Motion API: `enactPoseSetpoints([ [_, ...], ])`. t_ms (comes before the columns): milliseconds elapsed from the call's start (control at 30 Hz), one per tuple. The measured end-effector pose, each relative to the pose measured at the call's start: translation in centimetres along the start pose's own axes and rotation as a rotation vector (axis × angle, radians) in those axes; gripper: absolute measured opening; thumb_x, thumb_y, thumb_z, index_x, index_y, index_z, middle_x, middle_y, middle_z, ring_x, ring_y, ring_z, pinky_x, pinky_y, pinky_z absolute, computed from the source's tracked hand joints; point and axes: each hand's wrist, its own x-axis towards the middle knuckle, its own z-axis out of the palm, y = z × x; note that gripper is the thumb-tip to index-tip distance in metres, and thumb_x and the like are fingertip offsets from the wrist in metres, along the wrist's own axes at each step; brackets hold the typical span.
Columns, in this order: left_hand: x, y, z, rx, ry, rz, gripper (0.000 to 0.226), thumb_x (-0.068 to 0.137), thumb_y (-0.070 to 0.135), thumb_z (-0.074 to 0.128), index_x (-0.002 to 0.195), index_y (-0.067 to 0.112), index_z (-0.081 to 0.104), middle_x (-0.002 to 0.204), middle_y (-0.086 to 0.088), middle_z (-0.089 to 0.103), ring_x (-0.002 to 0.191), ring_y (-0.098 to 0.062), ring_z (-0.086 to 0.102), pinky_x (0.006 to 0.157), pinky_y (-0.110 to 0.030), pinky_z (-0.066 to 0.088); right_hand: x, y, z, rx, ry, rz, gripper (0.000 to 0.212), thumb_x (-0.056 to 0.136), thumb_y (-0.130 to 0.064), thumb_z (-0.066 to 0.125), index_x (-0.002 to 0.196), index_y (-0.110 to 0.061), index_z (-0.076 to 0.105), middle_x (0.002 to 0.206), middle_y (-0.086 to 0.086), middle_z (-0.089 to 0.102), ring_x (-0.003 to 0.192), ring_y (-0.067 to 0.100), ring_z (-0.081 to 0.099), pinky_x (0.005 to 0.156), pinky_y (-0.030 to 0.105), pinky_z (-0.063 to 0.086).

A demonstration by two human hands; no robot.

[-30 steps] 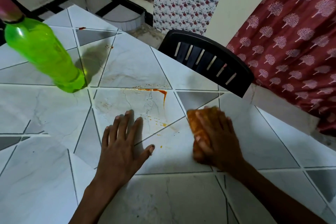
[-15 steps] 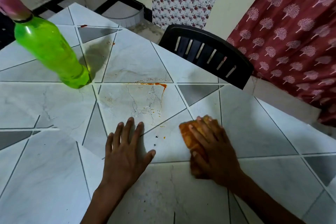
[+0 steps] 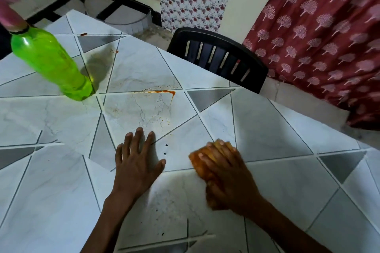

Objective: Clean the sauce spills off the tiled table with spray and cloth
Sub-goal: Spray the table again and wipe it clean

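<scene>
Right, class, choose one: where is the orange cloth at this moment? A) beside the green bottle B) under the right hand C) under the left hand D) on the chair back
B: the orange cloth lies on the tiled table under the right hand, while the left hand rests bare on the tiles.

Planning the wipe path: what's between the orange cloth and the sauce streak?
Head view: just bare tiled table with a few small sauce specks between orange cloth and sauce streak.

Dim, soft light; motion blur, wide-angle edge warping.
</scene>
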Motion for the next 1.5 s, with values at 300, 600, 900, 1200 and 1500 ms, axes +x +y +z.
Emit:
enactPoseSetpoints([
  [300, -1.6, 7.2, 2.5, -0.001, -0.037, 0.224, 0.077, 0.087, 0.067, 0.031, 0.156, 0.033, 0.018, 0.165, 0.002, 0.012, 0.152, -0.027, 0.013, 0.117, -0.047, 0.020, 4.2, 3.0, -0.3, -0.036, 0.116, 0.518, 0.078, 0.085, -0.049, 0.046, 0.158, -0.028, 0.027, 0.165, 0.008, 0.025, 0.151, 0.039, 0.021, 0.119, 0.061, 0.020],
  [600, -1.4, 17.3, 4.3, 0.042, -0.144, 0.468, 0.083, 0.079, 0.068, 0.033, 0.154, 0.033, 0.025, 0.163, 0.002, 0.020, 0.150, -0.028, 0.019, 0.115, -0.048, 0.023, -12.0, 12.8, -0.2, -0.048, 0.086, 0.791, 0.070, 0.096, -0.054, 0.025, 0.161, -0.030, 0.016, 0.165, 0.007, 0.025, 0.151, 0.038, 0.020, 0.118, 0.059, 0.018],
  [900, -3.4, 24.1, 7.1, 0.039, -0.186, 0.513, 0.078, 0.082, 0.065, 0.035, 0.150, 0.027, 0.037, 0.158, -0.002, 0.034, 0.145, -0.030, 0.031, 0.110, -0.050, 0.033, -21.6, 5.9, 0.4, 0.069, 0.164, 0.570, 0.076, 0.087, -0.042, 0.054, 0.158, -0.032, 0.029, 0.166, -0.002, 0.024, 0.155, 0.030, 0.012, 0.122, 0.057, 0.016],
  [1200, -9.6, 34.4, 10.8, 0.056, -0.273, 0.673, 0.086, 0.079, 0.071, 0.031, 0.152, 0.026, 0.033, 0.162, -0.002, 0.025, 0.148, -0.028, 0.024, 0.115, -0.046, 0.026, -22.6, 20.6, -1.6, 0.037, 0.199, 1.151, 0.069, 0.087, -0.049, 0.041, 0.152, -0.027, 0.040, 0.160, 0.009, 0.036, 0.146, 0.042, 0.031, 0.115, 0.061, 0.028],
  [1500, -11.2, 36.1, 12.9, 0.210, -0.403, 0.712, 0.085, 0.083, 0.059, 0.025, 0.154, 0.013, 0.028, 0.162, -0.017, 0.017, 0.145, -0.045, 0.023, 0.114, -0.056, 0.031, -39.7, 3.7, 2.2, 0.095, 0.188, 0.948, 0.078, 0.089, -0.048, 0.049, 0.160, -0.029, 0.023, 0.169, 0.004, 0.014, 0.154, 0.038, 0.009, 0.118, 0.062, 0.025],
])
